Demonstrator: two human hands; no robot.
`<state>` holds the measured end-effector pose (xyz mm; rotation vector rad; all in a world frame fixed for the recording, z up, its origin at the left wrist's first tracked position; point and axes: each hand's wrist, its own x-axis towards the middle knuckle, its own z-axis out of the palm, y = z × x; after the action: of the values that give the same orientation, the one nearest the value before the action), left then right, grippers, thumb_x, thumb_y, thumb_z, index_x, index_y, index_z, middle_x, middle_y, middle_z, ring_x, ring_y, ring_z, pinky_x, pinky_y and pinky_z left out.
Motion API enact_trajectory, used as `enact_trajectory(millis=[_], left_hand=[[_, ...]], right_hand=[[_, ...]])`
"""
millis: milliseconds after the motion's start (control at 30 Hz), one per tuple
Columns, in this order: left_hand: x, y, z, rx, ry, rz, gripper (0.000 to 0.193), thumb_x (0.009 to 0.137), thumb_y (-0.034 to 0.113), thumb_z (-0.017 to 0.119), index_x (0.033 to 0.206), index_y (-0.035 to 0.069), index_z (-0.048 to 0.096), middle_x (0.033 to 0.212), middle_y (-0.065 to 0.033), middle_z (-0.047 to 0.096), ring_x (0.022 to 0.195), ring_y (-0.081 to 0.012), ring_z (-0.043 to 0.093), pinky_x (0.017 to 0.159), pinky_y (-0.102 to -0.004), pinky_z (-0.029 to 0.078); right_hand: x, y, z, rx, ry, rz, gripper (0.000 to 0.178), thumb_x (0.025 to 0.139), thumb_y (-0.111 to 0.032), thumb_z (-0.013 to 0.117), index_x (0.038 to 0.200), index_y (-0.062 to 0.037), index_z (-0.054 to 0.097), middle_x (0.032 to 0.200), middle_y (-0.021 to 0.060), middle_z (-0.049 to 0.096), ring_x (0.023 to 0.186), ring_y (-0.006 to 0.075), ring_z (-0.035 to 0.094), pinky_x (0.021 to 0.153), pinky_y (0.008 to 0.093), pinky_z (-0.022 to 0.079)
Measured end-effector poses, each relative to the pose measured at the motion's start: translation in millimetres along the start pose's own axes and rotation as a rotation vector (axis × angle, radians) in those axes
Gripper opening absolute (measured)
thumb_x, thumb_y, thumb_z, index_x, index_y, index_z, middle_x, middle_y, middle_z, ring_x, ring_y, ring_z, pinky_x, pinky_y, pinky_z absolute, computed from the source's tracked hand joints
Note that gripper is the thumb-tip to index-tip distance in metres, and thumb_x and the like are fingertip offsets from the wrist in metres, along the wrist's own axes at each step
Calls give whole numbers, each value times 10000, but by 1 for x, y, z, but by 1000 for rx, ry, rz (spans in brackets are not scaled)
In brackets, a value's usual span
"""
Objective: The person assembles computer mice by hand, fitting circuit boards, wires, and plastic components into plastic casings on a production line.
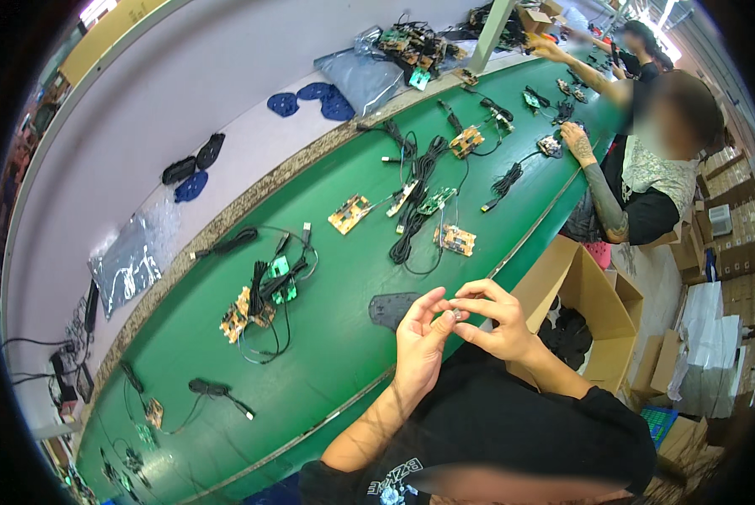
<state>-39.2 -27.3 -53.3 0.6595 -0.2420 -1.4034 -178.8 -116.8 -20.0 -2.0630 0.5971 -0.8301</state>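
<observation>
My left hand [421,343] and my right hand [499,324] meet over the near edge of the green work surface [335,337]. Both sets of fingertips pinch a small, pale, shiny piece [456,313]; it is too small to name and mostly covered by the fingers. Just left of my left hand lies a flat black plastic shell [392,310]. Beyond my hands are a tan circuit board [455,240], a green circuit board [437,202] and a coiled black cable [402,246].
More boards tangled with cables [255,299] lie to the left. Along the far ledge are blue plastic parts [335,101] and plastic bags [129,261]. An open cardboard box [609,324] with black parts stands right of me. A co-worker [646,177] sits farther along the surface.
</observation>
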Motion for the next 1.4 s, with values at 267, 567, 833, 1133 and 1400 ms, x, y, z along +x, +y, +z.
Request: enact_trajectory(millis=[267,567,833,1133,1400], left_hand=[[-20,-12,-14,-125,9,-78,390,991,144,642,1328,5,502,1148,-105,652,1063,-207,661,975,-333,519],[-28,11,-33,322,117,137,280,1031,146,568,1267,-3,555,1164,-114,653,1103,-215,655,969,-355,519],[3,78,-68,1854,-277,578,651,756,133,811,1350,51,558,1311,-142,574,1215,-344,533,1052,-449,395],[7,55,-78,1964,-68,586,827,686,287,877,1374,-5,522,1267,-139,592,1150,-328,541,972,-433,411],[1,62,-83,1788,-117,562,709,749,176,831,1366,3,531,1297,-157,585,1184,-354,530,1021,-437,403]], right_hand=[[-10,-4,13,9,-33,-35,202,768,-24,784,952,10,706,992,103,664,840,199,640,719,316,528],[2,21,30,33,2,-101,212,801,-30,767,996,26,706,916,111,713,833,201,676,712,322,542],[7,80,18,-171,78,-53,172,814,-86,764,971,-30,718,888,79,712,809,209,676,739,334,508],[18,91,7,-423,-53,10,92,810,-132,759,850,-80,694,904,31,638,893,222,597,797,362,422],[36,68,61,-254,-236,-191,142,802,-104,773,900,-83,672,975,20,639,853,218,594,769,331,422]])
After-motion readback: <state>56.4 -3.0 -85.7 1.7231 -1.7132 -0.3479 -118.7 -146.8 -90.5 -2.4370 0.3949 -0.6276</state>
